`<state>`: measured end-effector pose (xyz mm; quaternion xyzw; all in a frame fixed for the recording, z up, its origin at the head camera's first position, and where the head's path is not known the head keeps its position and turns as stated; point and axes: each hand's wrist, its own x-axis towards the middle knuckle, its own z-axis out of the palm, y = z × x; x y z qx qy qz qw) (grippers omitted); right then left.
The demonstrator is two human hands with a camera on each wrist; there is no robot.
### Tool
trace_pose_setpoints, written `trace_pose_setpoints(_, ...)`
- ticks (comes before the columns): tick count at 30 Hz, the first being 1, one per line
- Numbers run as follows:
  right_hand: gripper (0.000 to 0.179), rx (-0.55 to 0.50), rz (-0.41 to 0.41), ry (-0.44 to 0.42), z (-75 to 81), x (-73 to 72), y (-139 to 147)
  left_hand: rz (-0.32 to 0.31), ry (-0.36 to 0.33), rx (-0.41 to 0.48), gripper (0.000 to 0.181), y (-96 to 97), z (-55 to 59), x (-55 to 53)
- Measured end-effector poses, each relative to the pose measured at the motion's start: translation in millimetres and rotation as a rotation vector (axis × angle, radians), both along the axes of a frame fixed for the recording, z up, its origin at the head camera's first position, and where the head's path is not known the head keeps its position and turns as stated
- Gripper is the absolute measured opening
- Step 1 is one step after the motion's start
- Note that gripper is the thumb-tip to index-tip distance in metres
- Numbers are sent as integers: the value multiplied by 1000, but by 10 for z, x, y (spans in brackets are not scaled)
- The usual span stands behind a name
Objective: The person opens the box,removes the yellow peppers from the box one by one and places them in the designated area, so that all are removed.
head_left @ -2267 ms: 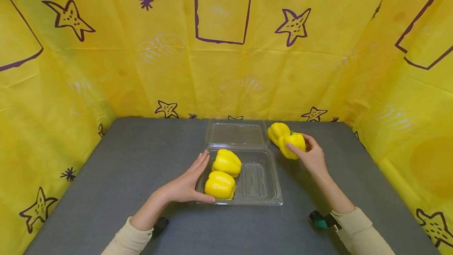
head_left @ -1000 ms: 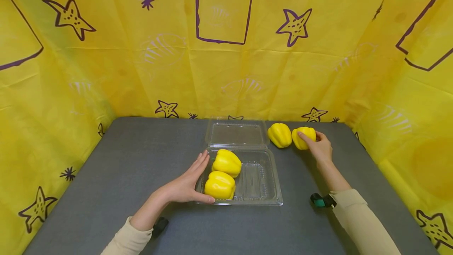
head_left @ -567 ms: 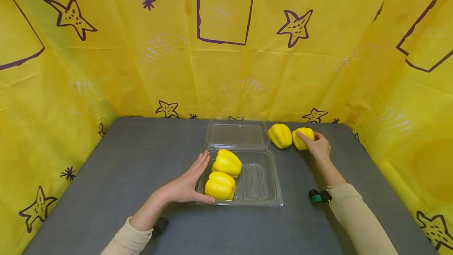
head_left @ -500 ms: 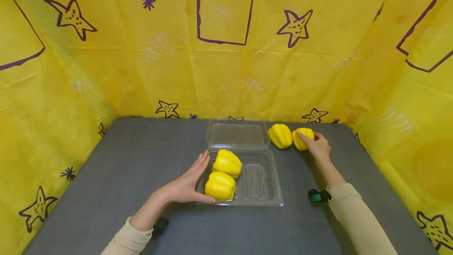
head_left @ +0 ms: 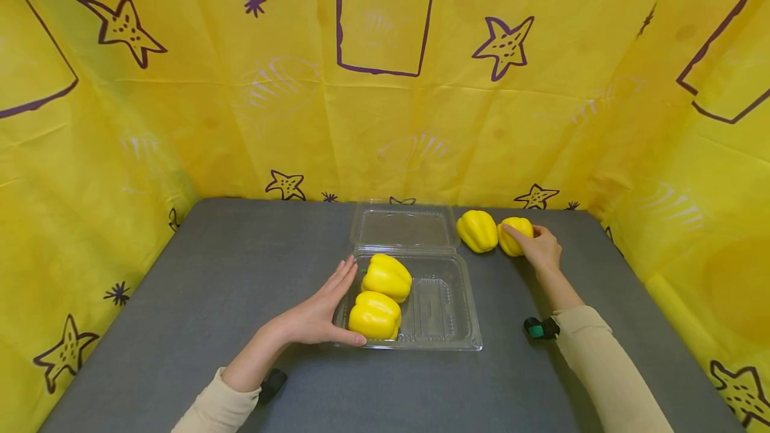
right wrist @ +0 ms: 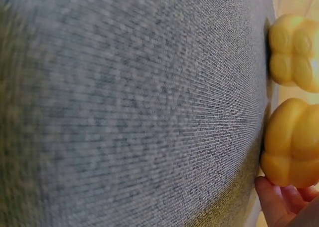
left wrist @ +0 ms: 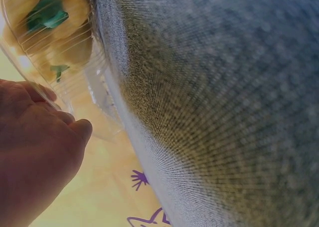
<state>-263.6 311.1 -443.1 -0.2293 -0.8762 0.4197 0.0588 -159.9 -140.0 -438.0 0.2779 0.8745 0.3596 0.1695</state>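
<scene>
My right hand [head_left: 543, 250] holds a yellow bell pepper [head_left: 515, 236] at the back right of the table, thumb on its near side. In the right wrist view that pepper [right wrist: 291, 143] sits on the cloth with my fingertips [right wrist: 269, 192] against it. Just left of it lies another yellow bell pepper [head_left: 478, 231]. My left hand [head_left: 315, 313] rests along the left side of a clear plastic clamshell container [head_left: 442, 309], fingers straight, thumb at the front rim. Two yellow bell peppers [head_left: 386, 277] lie in its left half; green stems [left wrist: 47, 12] show through the wall in the left wrist view.
The container's clear lid [head_left: 403, 226] is folded back flat behind it, beside the free bell pepper. A grey cloth covers the table [head_left: 252, 239]. Yellow patterned fabric [head_left: 385, 119] stands along the back and both sides.
My right hand has moved the bell pepper right, from in front of the other one to beside it. Over the last half second it barely shifts. My left hand stays put.
</scene>
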Motion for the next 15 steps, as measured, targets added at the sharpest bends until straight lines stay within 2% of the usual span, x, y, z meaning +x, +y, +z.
trace_pose_setpoints(8, 107, 24, 24, -36, -8, -28, -22, -1, 2, 3, 128, 2, 4, 4)
trace_pose_setpoints(15, 105, -10, 18, -31, -8, -30, -56, 1, 2, 3, 128, 2, 6, 11)
